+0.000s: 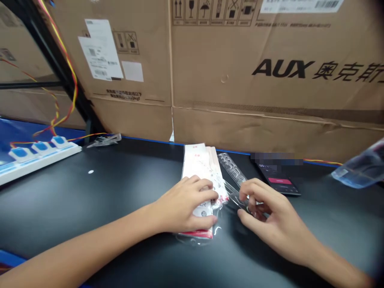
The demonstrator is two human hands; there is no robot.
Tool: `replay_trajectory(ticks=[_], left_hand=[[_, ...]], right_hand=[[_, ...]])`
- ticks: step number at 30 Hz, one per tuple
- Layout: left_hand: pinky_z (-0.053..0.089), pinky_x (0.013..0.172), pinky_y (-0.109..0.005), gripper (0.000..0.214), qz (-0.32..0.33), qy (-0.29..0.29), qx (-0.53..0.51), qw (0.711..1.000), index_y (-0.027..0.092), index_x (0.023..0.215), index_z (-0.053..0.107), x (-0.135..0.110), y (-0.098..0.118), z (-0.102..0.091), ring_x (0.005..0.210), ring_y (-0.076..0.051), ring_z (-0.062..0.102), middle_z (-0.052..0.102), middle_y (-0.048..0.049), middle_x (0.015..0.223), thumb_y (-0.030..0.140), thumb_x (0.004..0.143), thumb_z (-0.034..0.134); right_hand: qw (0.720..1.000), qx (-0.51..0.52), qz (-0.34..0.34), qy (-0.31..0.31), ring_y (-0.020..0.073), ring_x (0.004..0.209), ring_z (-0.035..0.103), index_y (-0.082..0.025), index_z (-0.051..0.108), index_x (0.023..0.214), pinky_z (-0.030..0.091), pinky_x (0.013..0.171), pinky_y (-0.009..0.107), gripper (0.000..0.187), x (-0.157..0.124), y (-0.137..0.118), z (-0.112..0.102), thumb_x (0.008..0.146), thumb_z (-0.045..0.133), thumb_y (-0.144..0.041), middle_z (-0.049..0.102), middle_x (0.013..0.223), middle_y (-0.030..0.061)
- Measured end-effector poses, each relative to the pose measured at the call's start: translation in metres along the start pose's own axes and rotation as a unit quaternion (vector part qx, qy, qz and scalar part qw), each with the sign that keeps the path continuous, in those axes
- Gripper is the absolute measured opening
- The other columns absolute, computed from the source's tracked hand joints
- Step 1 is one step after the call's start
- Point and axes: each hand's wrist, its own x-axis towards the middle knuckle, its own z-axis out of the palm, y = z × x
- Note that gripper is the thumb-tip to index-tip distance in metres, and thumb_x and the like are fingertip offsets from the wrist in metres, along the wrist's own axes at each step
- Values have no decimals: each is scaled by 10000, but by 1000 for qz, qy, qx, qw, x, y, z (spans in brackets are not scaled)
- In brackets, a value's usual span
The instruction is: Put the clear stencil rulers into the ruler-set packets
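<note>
My left hand [192, 202] rests on top of white paper packets [196, 160] with red lower ends, its fingers apart. Clear plastic sleeves surround these packets, which overlap in a small pile. In my right hand [268, 220], curled fingers pinch a clear plastic ruler [232, 193] that slants toward the packets. Its lower end is hidden by the fingers. Just behind lies a clear stencil ruler [232, 168] with cut-out shapes, beside the pile.
A dark phone [280, 182] with a lit screen lies at the right, near a clear plastic bag [358, 168]. On the left are a white power strip [42, 162] and clear plastic pieces [105, 140]. Large cardboard boxes [216, 88] stand behind the black table [120, 180].
</note>
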Motion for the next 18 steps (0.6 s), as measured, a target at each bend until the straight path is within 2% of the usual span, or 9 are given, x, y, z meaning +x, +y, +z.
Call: replay_trajectory(ticks=[6, 9, 13, 16, 18], left_hand=[[417, 969, -353, 353, -5, -5, 3, 1000, 249, 1198, 637, -2, 0, 0, 1097, -237, 551, 611, -58, 1262, 426, 894, 661], [378, 1041, -409, 371, -18, 10, 16, 1000, 253, 1217, 621, -3, -1, 2, 1226, -276, 500, 588, -74, 1319, 438, 897, 649], [292, 1144, -499, 571, -65, 47, 36, 996, 220, 1299, 561, -5, -4, 5, 1386, -329, 382, 482, -133, 1470, 539, 839, 674], [192, 1195, -581, 712, -117, 38, 55, 991, 229, 1372, 516, -4, -6, 8, 1466, -360, 284, 398, -140, 1559, 649, 812, 647], [110, 1199, -652, 860, -160, 25, 65, 985, 231, 1462, 437, -4, -7, 10, 1513, -393, 174, 290, -143, 1628, 728, 784, 620]], right_hand=[[999, -47, 13, 21, 116, 590, 477, -264, 609, 982, 470, 519, 279, 119, 3, 14, 1, 871, 637, -231, 560, 992, 29], [997, -69, 7, 29, 109, 555, 463, -260, 608, 1003, 454, 494, 284, 136, 3, 16, 2, 873, 631, -228, 560, 990, 37], [994, -108, 5, 26, 107, 552, 470, -259, 587, 1030, 450, 502, 287, 163, 1, 13, 2, 879, 626, -214, 553, 970, 28], [992, -125, 1, 17, 103, 547, 467, -257, 572, 1036, 443, 508, 286, 154, 0, 12, 2, 893, 624, -229, 545, 950, 15], [991, -131, 0, 14, 101, 545, 464, -258, 567, 1033, 436, 507, 283, 147, 0, 13, 2, 898, 622, -241, 535, 925, 5]])
